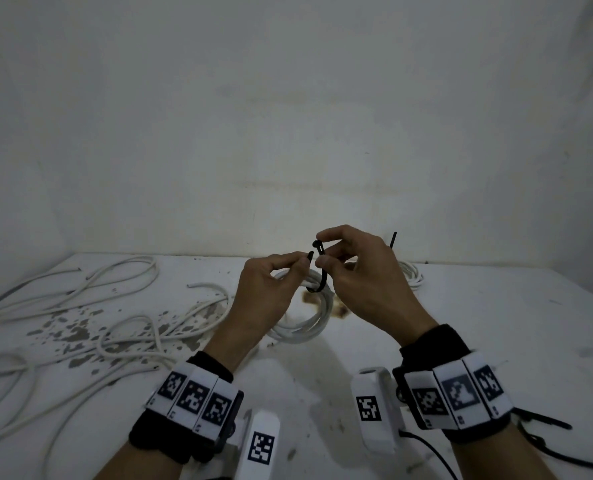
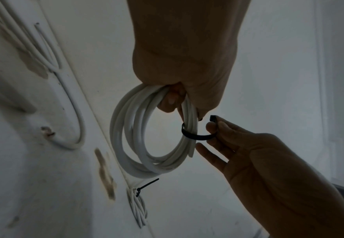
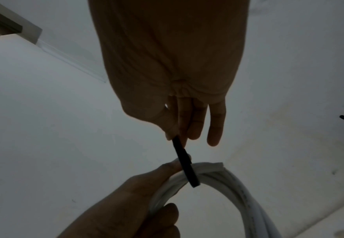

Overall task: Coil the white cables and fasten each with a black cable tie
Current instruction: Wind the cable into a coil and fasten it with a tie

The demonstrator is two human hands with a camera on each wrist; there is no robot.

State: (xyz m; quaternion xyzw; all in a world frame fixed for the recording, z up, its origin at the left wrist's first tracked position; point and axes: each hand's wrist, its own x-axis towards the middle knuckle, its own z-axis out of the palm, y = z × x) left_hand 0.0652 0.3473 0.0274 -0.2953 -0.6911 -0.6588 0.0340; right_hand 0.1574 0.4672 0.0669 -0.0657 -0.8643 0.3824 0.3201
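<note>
My left hand (image 1: pixel 288 268) holds a coiled white cable (image 1: pixel 310 323) just above the table, fingers curled round its top strands, and its thumb and forefinger pinch one end of a black cable tie (image 1: pixel 317 287). The tie loops under the coil's strands. My right hand (image 1: pixel 336 252) pinches the tie's other end, its head, just above the coil. In the left wrist view the tie (image 2: pixel 196 136) crosses the coil (image 2: pixel 126 145) below my left hand (image 2: pixel 179 67), and my right hand (image 2: pixel 248 153) holds its end. The right wrist view shows my right hand (image 3: pixel 177 90) pinching the tie (image 3: pixel 184 162) over the coil (image 3: pixel 228 182).
Several loose white cables (image 1: pixel 80 306) sprawl over the left half of the stained white table (image 1: pixel 495 323). A coil (image 1: pixel 411 275) fastened with a black tie lies at the back right by the wall, also seen as the tied coil (image 2: pixel 138 206) in the left wrist view.
</note>
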